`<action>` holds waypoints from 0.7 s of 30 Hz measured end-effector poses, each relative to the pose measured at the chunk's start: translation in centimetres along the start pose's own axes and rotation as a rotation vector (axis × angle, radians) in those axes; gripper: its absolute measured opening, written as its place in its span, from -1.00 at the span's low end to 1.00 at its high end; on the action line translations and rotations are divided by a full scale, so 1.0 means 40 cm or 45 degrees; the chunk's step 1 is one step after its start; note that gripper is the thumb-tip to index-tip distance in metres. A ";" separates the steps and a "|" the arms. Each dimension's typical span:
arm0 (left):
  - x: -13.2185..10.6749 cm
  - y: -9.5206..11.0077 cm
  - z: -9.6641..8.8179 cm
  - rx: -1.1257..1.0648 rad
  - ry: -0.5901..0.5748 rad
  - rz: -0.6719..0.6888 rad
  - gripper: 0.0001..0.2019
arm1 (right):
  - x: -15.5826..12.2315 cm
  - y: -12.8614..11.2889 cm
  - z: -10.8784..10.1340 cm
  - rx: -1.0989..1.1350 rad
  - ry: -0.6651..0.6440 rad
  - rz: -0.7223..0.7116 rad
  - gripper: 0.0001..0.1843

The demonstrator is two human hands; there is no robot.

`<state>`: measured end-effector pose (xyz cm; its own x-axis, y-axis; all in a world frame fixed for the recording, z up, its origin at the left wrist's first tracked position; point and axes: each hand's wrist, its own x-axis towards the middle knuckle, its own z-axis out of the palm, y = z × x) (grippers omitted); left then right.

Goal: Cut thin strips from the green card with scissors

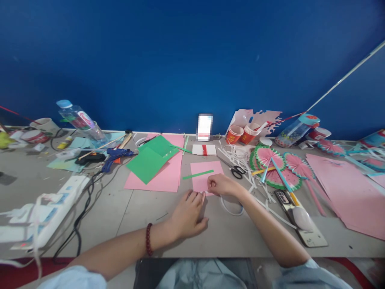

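Observation:
A small pink paper square (pixel 204 171) lies on the grey table in front of me, with a thin green paper strip (pixel 197 174) across it. My right hand (pixel 222 185) pinches the near edge of this pink square with its fingertips. My left hand (pixel 188 214), a dark bead bracelet on its wrist, rests flat on the table with its fingertips at the square's near left corner. A white loop of tape backing (pixel 231 208) lies under my right wrist.
Green sheet (pixel 152 158) on a large pink sheet (pixel 168 176) at left; blue glue gun (pixel 116 154), power strip (pixel 60 198) and cables further left. Scissors (pixel 236 169), watermelon paper fans (pixel 273 164), red cups (pixel 240 134), a phone (pixel 288 200) and big pink sheets (pixel 345 192) at right.

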<state>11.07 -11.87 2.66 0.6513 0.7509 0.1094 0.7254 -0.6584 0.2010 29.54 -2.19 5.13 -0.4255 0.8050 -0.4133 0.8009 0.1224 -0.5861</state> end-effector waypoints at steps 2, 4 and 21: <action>0.001 0.001 0.000 0.008 0.005 0.009 -0.36 | 0.000 0.000 0.001 -0.009 0.018 0.025 -0.92; 0.001 0.000 0.004 0.010 0.013 0.011 -0.36 | 0.000 -0.001 0.001 -0.018 0.040 0.032 -0.92; 0.003 -0.005 0.019 -0.136 -0.050 0.002 -0.34 | -0.030 0.008 -0.024 0.027 -0.033 -0.185 -0.79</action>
<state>11.17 -11.67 1.89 0.6619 0.7462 0.0718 0.6981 -0.6485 0.3035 30.71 -2.56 6.10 -0.5474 0.7644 -0.3407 0.7210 0.2241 -0.6557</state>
